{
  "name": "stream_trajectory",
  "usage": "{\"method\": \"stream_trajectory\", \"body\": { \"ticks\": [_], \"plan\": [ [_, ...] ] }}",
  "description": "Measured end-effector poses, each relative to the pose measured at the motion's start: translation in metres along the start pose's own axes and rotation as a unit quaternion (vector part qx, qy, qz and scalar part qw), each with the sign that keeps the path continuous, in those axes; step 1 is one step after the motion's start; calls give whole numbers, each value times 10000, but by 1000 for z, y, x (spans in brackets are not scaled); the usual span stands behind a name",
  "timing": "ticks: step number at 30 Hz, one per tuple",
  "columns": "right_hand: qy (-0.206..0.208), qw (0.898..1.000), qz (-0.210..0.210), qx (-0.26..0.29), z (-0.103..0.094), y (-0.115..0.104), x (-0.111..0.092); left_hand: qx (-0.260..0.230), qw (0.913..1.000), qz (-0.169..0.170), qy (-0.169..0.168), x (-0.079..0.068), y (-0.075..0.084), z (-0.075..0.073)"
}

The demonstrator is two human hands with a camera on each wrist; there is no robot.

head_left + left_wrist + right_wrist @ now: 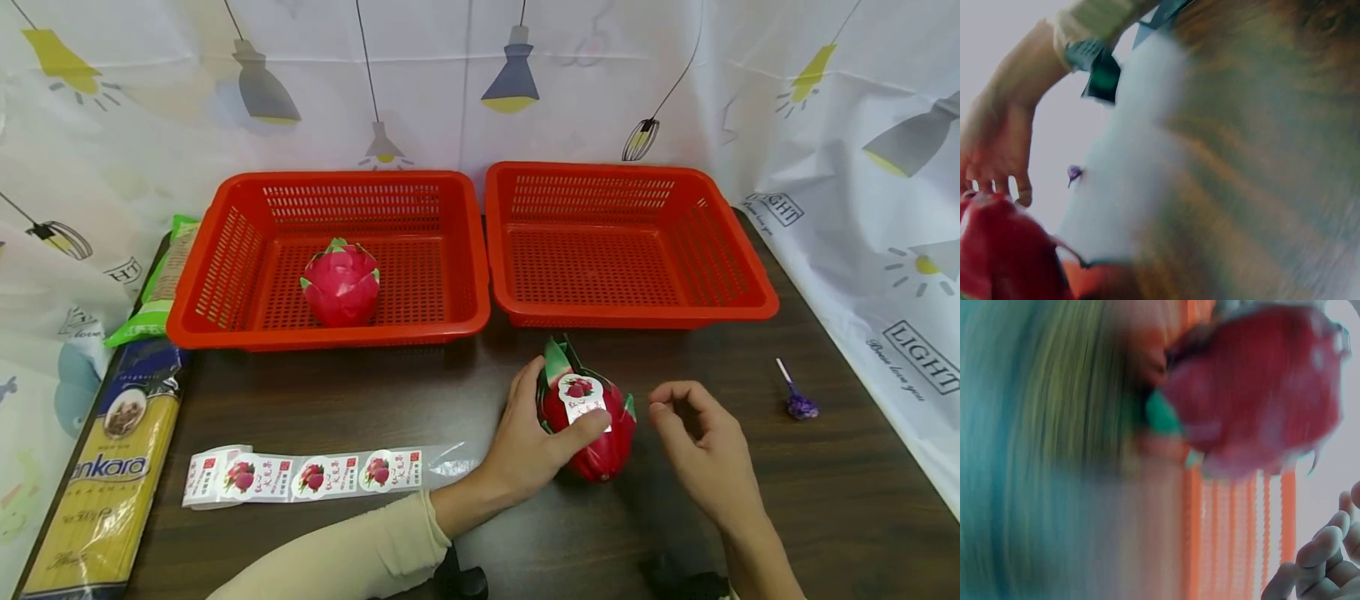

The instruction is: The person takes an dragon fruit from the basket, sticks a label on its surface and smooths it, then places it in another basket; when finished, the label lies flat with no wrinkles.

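Observation:
My left hand (536, 437) grips a red dragon fruit (600, 454) with green leaf tips, the thumb lying over a white label (581, 393) stuck on it. The label carries a picture of dragon fruit. Just right of the fruit is my right hand (708, 446), its fingers loosely bent, thumb near the forefinger and nothing visible between them. In the right wrist view the dragon fruit (1260, 394) is blurred, with fingers (1319, 553) of my right hand at the lower right corner. The left wrist view has the fruit (1007, 250) at lower left.
A strip of labels (322, 477) lies left of my left arm. Behind are two red baskets; the left basket (420, 329) holds another dragon fruit (342, 287), and the right basket (637, 312) stands beside it. A spaghetti pack (101, 500), green bag (153, 308) and purple lollipop (801, 406) lie around.

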State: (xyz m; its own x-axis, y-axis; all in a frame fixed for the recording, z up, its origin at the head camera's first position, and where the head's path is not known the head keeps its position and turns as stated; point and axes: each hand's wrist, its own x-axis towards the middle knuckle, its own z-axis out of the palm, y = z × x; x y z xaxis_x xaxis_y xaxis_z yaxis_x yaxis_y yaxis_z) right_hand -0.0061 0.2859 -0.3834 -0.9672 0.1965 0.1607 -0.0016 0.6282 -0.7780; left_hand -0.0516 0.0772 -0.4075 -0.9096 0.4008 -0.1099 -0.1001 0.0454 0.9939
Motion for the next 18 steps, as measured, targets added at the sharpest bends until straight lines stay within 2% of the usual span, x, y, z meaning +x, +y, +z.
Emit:
{"method": "stream_trajectory", "body": {
  "ticks": [1, 3, 5, 6, 9, 12, 13, 16, 18],
  "plan": [
    [89, 9996, 212, 147, -4, 5, 3, 22, 9999, -154, -56, -1, 0, 2],
    [321, 9933, 680, 873, -12, 19, 9, 121, 9992, -372, -91, -2, -2, 7],
    [606, 9755, 1098, 1808, -21, 33, 16, 195, 9982, -561, -72, -2, -5, 13],
    [718, 9604, 1256, 2383, -25, 40, 19, 236, 9976, -644, -44, -2, -6, 15],
    [820, 8970, 1575, 4047, -38, 62, 28, 316, 9963, -798, 29, -1, -8, 21],
    [640, 8240, 1889, 5303, -49, 81, 35, 342, 9957, -855, 69, 0, -8, 25],
    [596, 7989, 2026, 5632, -53, 86, 38, 353, 9957, -858, 76, 0, -8, 26],
    [597, 7370, 2403, 6289, -63, 97, 49, 285, 9959, -853, 91, 0, -7, 28],
    [728, 7065, 2614, 6537, -70, 102, 57, 231, 9961, -842, 130, 1, -8, 29]
  ]
}}
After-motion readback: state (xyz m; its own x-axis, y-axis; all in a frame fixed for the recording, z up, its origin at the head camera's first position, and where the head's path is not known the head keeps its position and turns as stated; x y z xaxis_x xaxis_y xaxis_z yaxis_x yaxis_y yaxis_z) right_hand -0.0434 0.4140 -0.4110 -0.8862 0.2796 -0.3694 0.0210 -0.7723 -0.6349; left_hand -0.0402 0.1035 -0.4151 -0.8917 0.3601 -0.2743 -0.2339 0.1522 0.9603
